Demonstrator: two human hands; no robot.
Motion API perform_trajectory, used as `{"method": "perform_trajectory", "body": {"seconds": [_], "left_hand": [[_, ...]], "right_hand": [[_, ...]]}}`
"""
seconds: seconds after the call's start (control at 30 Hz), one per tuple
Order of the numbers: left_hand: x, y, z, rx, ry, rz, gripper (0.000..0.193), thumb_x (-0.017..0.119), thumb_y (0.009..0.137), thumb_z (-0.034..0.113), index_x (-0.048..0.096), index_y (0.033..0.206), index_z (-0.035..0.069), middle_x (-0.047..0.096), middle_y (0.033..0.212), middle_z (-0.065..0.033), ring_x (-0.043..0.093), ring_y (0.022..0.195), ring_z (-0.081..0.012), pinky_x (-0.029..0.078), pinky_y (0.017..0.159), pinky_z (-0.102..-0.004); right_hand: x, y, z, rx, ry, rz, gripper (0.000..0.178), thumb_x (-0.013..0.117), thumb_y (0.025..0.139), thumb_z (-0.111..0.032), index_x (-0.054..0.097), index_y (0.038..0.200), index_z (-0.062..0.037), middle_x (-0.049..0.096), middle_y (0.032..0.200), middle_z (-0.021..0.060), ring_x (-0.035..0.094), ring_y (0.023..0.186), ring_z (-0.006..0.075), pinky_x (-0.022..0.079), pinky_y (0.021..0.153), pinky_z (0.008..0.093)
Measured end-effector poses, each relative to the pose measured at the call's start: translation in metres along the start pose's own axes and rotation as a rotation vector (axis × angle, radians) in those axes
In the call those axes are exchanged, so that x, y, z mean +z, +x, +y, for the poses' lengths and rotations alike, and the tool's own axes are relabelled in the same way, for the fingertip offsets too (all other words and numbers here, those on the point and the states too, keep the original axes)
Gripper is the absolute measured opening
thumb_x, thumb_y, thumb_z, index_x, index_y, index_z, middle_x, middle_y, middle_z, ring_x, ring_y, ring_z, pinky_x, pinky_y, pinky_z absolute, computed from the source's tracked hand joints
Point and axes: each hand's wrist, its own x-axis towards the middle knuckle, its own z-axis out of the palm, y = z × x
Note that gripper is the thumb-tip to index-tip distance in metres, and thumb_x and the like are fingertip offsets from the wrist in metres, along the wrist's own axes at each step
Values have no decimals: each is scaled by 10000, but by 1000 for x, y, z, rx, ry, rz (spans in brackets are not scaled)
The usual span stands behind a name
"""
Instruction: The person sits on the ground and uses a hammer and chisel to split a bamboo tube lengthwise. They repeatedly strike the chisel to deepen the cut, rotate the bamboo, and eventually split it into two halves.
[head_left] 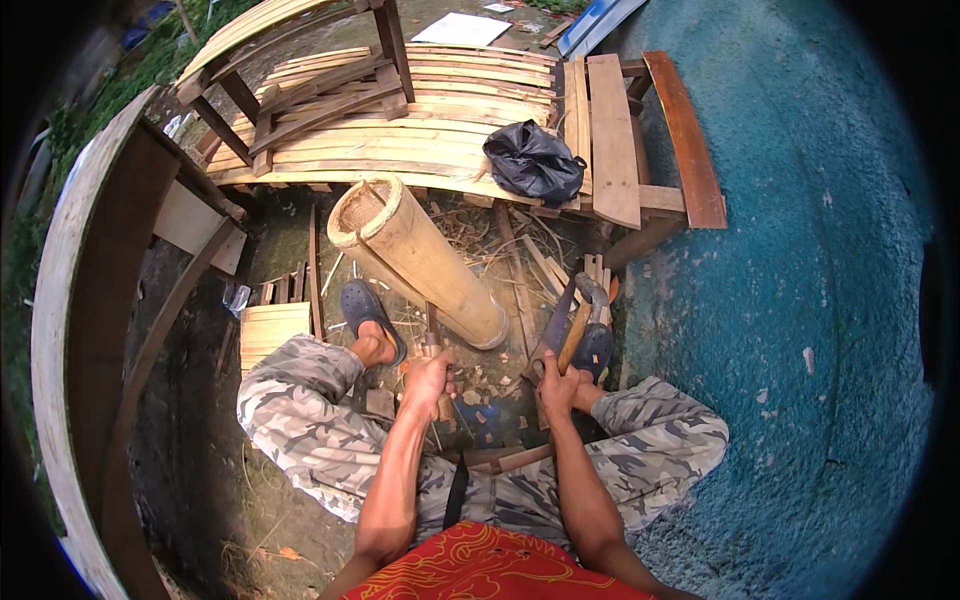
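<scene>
A thick, pale bamboo section (430,265) leans in front of me, its hollow end up toward the far left and a dark split running down its side. My left hand (430,383) is closed around the wooden handle of a chisel-like tool (431,340), whose narrow dark blade meets the bamboo's lower side. Farther right, my right hand (560,383) grips a hammer (574,337) by its wooden handle, with the grey head up near my shoe. A broad, dark grey tapering blade (553,328), perhaps a saw, is just beside that hand.
Behind the bamboo lies a platform of slats (450,150) bearing a black plastic bag (535,160) and a wooden frame (320,110). A rough blue wall (800,300) bounds the right. A large wooden panel (100,300) stands at left. Chips and offcuts litter the ground.
</scene>
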Motion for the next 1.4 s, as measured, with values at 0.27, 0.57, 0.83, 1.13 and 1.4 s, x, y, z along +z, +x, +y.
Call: {"method": "perform_trajectory", "body": {"seconds": [0.27,0.57,0.83,1.13,1.4], "left_hand": [[-17,28,-25,188,435,211,226,692,812,165,566,701,14,547,555,-75,546,468,-183,418,447,-371],[-68,54,-102,204,932,246,350,697,798,348,682,770,0,651,683,-164,643,651,-292,493,651,-435],[-79,43,-105,188,1340,124,395,704,789,423,750,957,68,728,969,-226,704,955,-377,543,872,-459],[-76,38,-81,42,1413,333,590,732,766,505,752,1021,-27,721,1058,-265,695,1045,-383,545,923,-443],[-106,72,-37,139,1583,133,590,726,769,497,751,1018,-37,712,1063,-282,690,1039,-399,537,935,-447]], "right_hand": [[3,-8,-9,-74,-123,-78,490,684,949,-404,596,722,22,515,542,48,525,530,136,424,513,369],[-23,3,-138,-25,33,-211,427,698,961,-404,518,785,-59,496,588,5,452,393,104,367,364,280],[-2,18,-157,-19,31,-335,493,781,895,-441,719,1034,28,676,853,59,621,777,118,490,683,264],[-12,2,-134,190,98,-479,542,658,968,-508,681,953,34,556,562,24,472,384,94,363,358,268],[-53,10,-138,40,31,-246,517,593,993,-535,553,884,-31,488,568,15,524,381,141,417,345,295]]}}
